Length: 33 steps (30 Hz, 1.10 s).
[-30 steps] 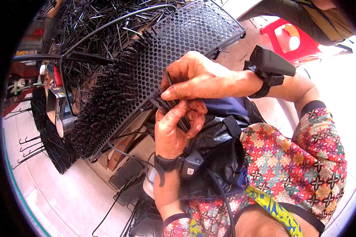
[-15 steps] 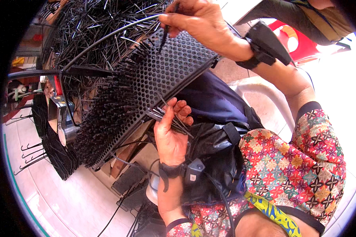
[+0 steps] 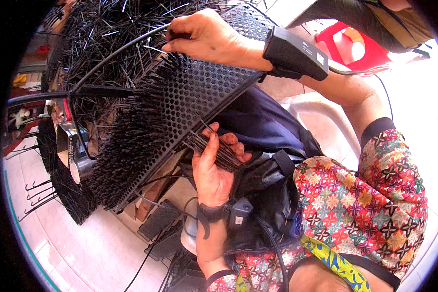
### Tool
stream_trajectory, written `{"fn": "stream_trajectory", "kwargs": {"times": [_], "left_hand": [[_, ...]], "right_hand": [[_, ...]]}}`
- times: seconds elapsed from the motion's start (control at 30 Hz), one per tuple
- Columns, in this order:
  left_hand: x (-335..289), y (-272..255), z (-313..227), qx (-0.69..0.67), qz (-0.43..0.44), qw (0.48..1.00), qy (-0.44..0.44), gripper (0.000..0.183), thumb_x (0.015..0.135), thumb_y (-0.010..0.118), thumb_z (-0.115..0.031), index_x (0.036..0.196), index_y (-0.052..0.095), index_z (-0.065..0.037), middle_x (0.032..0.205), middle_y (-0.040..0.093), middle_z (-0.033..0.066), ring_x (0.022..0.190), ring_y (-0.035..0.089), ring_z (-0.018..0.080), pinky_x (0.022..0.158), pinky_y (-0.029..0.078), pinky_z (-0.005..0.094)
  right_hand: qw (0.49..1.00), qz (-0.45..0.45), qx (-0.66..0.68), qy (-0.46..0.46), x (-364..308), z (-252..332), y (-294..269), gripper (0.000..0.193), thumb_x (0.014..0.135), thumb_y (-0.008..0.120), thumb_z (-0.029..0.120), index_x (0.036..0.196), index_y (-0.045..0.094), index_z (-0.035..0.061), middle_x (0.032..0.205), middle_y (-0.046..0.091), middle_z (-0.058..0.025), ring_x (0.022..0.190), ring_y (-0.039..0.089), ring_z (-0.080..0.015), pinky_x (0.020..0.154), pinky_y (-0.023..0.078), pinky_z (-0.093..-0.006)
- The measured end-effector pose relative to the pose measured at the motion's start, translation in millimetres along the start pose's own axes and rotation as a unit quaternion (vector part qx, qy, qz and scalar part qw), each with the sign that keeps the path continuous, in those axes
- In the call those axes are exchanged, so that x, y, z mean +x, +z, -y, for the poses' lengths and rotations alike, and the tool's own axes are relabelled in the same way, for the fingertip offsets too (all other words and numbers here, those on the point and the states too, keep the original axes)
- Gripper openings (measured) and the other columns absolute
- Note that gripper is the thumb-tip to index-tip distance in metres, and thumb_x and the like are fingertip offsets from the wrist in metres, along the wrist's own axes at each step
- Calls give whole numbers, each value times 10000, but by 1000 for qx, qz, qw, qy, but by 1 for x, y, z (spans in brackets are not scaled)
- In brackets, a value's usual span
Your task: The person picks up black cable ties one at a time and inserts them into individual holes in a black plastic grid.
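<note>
A black perforated board lies slantwise before me, its left part densely filled with upright black bristle-like sticks. My left hand is closed around a bundle of short, thin dark sticks, just off the board's near edge. Over the far edge of the filled part, my right hand has its fingers bent together and pointing down at the outermost bristles. Whatever is between those fingertips is hidden. Rows of open holes show to the right of the bristles.
Loose black sticks lie heaped behind the board. A bent black metal rod frame rises at left, beside a small box and a cylinder. A red plastic stool and another person's leg are at far right.
My right hand has moved left and down to the edge of the bristles; the dark stick it held is no longer visible. My left hand has shifted slightly right with its bundle.
</note>
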<state>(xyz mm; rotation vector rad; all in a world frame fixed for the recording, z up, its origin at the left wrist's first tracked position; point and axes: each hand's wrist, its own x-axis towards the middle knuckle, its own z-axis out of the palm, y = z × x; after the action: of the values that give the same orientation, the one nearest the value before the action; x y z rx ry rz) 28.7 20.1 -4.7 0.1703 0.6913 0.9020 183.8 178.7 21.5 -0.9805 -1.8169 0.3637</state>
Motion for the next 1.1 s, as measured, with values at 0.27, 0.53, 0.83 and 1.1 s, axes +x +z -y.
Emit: {"fn": "stream_trajectory", "kwargs": {"times": [0.27,0.53,0.83,1.1], "left_hand": [[-2,-1,-2,23,-16,1000,-3,333,826,499,-217,1118,421,-78,803,536,109,652,532,202,538,474,343],[-1,2,-2,38,2,999,-7,341,818,491,-162,1127,414,-42,818,540,118,697,550,213,592,498,354],[2,0,-1,45,5,999,1,301,810,488,-105,1087,441,1,837,538,117,733,550,215,600,500,348],[1,2,-5,64,6,997,31,289,817,484,-90,1085,438,7,860,537,138,734,554,222,598,506,347]], "right_hand": [[994,98,24,-31,15,3,5,214,651,607,184,719,562,-14,614,546,-169,598,559,-316,535,442,-352],[997,71,-1,-13,11,-4,5,185,609,597,163,731,594,23,630,572,-149,634,581,-294,566,460,-352],[990,60,-52,-116,11,-1,9,107,664,595,101,697,530,23,576,530,-119,556,553,-270,514,432,-341],[971,81,-110,-197,9,2,13,209,721,579,196,657,501,13,598,501,-123,582,531,-295,516,425,-362]]}}
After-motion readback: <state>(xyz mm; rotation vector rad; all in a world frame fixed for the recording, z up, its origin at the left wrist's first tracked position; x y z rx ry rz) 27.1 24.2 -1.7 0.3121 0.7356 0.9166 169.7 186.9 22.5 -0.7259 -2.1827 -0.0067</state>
